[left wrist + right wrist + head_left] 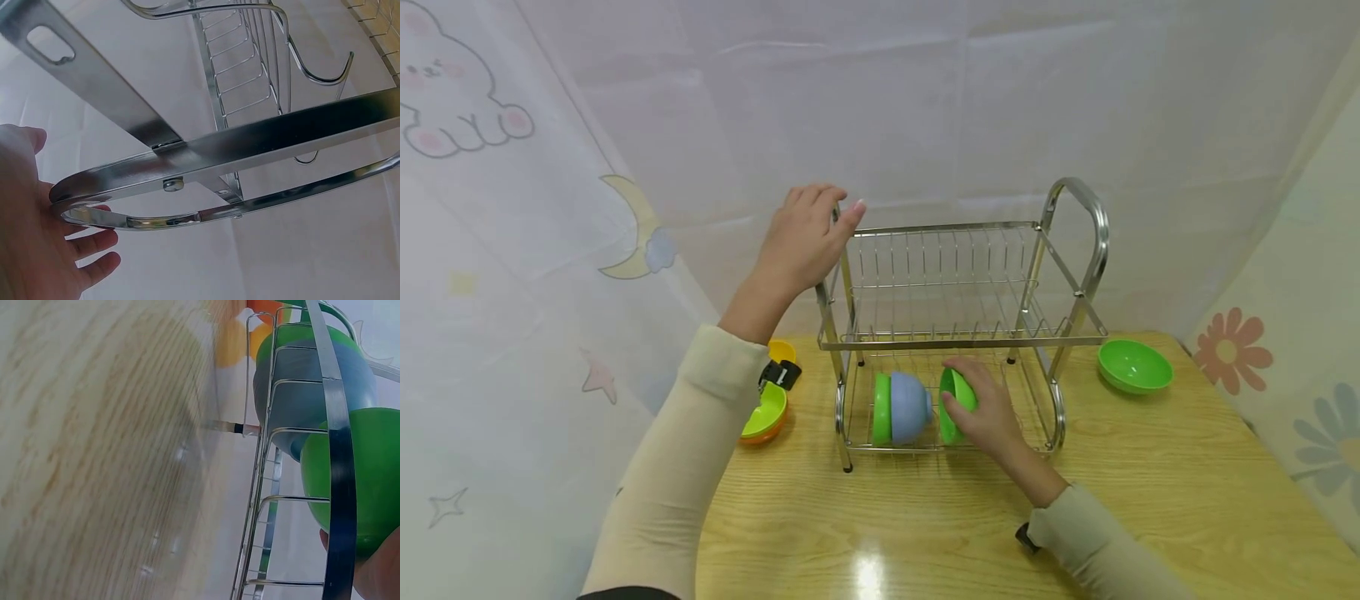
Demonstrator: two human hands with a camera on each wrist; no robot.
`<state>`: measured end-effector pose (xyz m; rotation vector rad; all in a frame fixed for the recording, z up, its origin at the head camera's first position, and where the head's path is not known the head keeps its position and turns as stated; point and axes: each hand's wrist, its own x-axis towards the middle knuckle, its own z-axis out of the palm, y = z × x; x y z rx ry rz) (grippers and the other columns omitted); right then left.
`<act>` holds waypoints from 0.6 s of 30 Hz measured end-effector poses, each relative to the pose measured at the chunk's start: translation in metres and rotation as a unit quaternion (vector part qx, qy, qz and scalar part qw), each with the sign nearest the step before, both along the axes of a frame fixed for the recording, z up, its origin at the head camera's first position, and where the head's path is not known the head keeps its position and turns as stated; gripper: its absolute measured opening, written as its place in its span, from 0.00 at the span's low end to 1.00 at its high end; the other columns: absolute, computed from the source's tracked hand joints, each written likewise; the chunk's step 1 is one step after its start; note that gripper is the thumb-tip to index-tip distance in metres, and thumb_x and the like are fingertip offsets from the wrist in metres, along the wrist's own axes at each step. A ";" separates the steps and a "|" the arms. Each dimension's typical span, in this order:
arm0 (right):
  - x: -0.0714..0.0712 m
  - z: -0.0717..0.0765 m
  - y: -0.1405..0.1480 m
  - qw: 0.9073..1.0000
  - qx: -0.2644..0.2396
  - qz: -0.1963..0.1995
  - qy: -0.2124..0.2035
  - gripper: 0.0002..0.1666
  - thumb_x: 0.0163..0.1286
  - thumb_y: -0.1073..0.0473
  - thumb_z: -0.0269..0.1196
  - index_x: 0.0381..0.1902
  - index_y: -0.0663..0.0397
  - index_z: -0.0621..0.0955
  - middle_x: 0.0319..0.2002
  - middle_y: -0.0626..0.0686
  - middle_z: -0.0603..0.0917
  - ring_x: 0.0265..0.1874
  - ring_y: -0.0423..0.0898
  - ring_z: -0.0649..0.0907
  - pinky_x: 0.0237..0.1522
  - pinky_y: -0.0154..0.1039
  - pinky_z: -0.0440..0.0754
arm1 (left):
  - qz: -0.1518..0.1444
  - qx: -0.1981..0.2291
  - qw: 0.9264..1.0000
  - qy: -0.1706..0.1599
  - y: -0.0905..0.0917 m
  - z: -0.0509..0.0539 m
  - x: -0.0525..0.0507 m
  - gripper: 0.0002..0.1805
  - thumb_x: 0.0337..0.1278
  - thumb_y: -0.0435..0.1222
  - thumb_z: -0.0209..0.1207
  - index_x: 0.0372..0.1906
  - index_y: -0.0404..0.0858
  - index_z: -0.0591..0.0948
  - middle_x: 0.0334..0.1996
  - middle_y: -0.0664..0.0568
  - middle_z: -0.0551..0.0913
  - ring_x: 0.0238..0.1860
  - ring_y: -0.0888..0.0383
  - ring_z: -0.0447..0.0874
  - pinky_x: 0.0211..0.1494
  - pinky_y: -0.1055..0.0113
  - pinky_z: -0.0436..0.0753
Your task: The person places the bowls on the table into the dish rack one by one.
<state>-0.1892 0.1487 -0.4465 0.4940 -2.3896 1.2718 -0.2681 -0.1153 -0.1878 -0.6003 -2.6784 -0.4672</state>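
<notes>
A two-tier metal dish rack stands on the table. My left hand rests on top of the rack's left handle; in the left wrist view, the left hand has its palm at the curved metal end, fingers extended past it. On the lower tier my right hand grips a green bowl, which stands on its side. Left of it, a blue bowl and another green bowl sit on edge against each other. In the right wrist view, the held green bowl is partly behind the rack's rail.
A green bowl lies on the table right of the rack. To the left, a yellow-green bowl sits in an orange one, partly behind my left sleeve. A yellow item is behind them. Patterned cloth hangs behind.
</notes>
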 end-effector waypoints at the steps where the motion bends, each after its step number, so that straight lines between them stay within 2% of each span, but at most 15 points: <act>1: 0.000 -0.001 0.000 1.000 0.005 -0.002 -0.005 0.30 0.66 0.58 0.66 0.66 0.45 0.77 0.62 0.58 0.78 0.40 0.51 0.79 0.27 0.35 0.81 | 0.001 0.000 1.000 -0.003 0.000 0.000 -0.001 0.37 0.78 0.61 0.35 0.73 0.37 0.70 0.73 0.46 0.67 0.76 0.47 0.57 0.78 0.49 0.59; 5: -0.001 -0.002 -0.003 1.000 0.016 -0.004 -0.026 0.30 0.67 0.56 0.66 0.67 0.44 0.75 0.61 0.59 0.77 0.40 0.52 0.79 0.28 0.37 0.80 | 0.006 -0.003 1.000 -0.013 0.000 -0.001 -0.005 0.39 0.78 0.61 0.35 0.73 0.36 0.68 0.74 0.45 0.66 0.77 0.46 0.56 0.78 0.48 0.59; 8: 0.000 -0.002 -0.005 0.999 0.013 0.000 -0.036 0.30 0.67 0.56 0.66 0.67 0.46 0.75 0.63 0.61 0.76 0.44 0.54 0.79 0.32 0.40 0.80 | 0.012 -0.009 1.000 -0.017 0.000 -0.001 -0.007 0.40 0.78 0.62 0.34 0.75 0.35 0.66 0.75 0.44 0.65 0.77 0.46 0.56 0.78 0.48 0.59; 12: -0.001 -0.002 -0.008 0.999 0.011 0.002 -0.035 0.30 0.68 0.55 0.66 0.67 0.48 0.76 0.64 0.62 0.76 0.48 0.56 0.79 0.35 0.44 0.81 | 0.020 -0.019 0.999 -0.029 0.000 0.000 -0.009 0.42 0.78 0.62 0.32 0.77 0.33 0.62 0.77 0.43 0.62 0.78 0.45 0.54 0.80 0.49 0.57; 18: -0.003 -0.004 -0.010 0.999 0.029 -0.005 -0.027 0.29 0.69 0.54 0.66 0.67 0.47 0.76 0.62 0.57 0.78 0.48 0.53 0.80 0.39 0.46 0.81 | 0.029 -0.050 0.997 -0.053 0.001 0.003 -0.007 0.44 0.78 0.62 0.29 0.80 0.32 0.54 0.80 0.42 0.53 0.80 0.45 0.49 0.81 0.49 0.52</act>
